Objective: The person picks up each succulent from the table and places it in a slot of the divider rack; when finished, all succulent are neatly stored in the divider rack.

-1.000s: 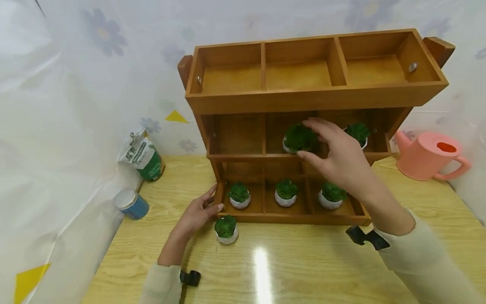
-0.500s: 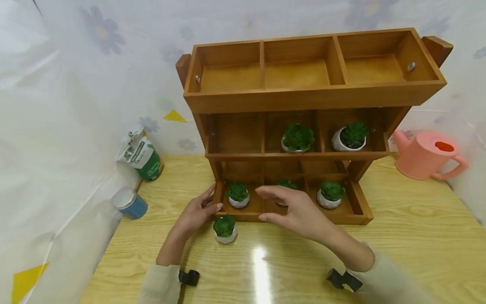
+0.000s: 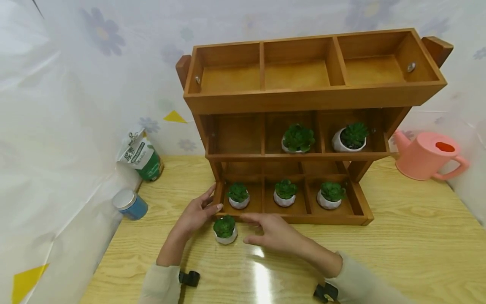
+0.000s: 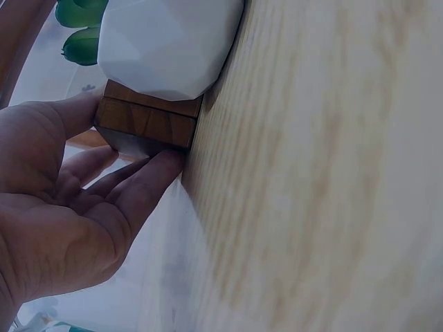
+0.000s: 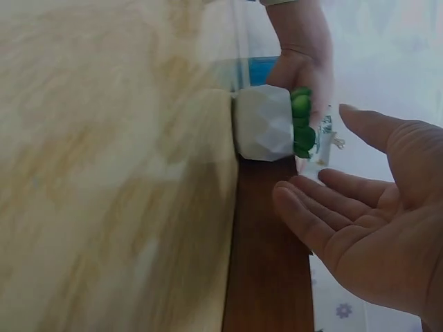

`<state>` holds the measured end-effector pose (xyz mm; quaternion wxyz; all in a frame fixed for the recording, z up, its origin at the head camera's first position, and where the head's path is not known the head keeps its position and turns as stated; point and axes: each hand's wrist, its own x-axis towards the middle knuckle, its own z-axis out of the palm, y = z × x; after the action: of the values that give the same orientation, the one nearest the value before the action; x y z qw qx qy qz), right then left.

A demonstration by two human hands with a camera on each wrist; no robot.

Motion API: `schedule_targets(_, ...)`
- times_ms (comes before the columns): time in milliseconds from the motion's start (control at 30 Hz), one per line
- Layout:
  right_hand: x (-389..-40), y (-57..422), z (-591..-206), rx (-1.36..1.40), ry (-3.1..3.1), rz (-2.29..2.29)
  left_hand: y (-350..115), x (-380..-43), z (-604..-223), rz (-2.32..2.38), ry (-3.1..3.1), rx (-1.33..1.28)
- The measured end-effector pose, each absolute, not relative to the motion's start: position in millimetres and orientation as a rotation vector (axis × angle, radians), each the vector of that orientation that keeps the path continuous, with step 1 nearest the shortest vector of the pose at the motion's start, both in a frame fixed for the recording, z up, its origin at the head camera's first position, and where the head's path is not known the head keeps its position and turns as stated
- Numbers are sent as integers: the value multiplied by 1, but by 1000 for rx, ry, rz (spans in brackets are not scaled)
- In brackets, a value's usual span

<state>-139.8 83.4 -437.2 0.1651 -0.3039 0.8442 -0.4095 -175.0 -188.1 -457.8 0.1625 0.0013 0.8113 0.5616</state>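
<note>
A small potted succulent (image 3: 225, 230) in a white faceted pot stands on the table before the lower left corner of a three-tier wooden shelf (image 3: 315, 98). My left hand (image 3: 195, 214) grips that corner, thumb and fingers on either side of the wood in the left wrist view. Just right of the loose succulent, my right hand (image 3: 276, 233) holds nothing, thumb apart from the extended fingers; a gap to the pot (image 5: 263, 124) shows in the right wrist view. The bottom tier carries a left succulent (image 3: 238, 195), a middle one (image 3: 285, 193) and a right one (image 3: 330, 195).
On the middle tier, one succulent (image 3: 298, 137) sits in the centre compartment and another (image 3: 350, 137) in the right one. A pink watering can (image 3: 429, 155) stands at right. At left are a blue jar (image 3: 130, 204) and a green-white pouch (image 3: 144, 156).
My right hand has let go of the succulent in the middle tier's centre compartment and come down and left to beside the loose pot. The left hand stays on the shelf corner.
</note>
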Motion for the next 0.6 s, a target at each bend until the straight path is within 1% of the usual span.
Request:
schedule_targets(233,-143,71,-448,-874,2428,-1048,-189,-174,-457,1614,2303,-2)
schedule_targets(600,-147,63,-454,-863,2406,-1013,-189,-173,-456,1623,2302,13)
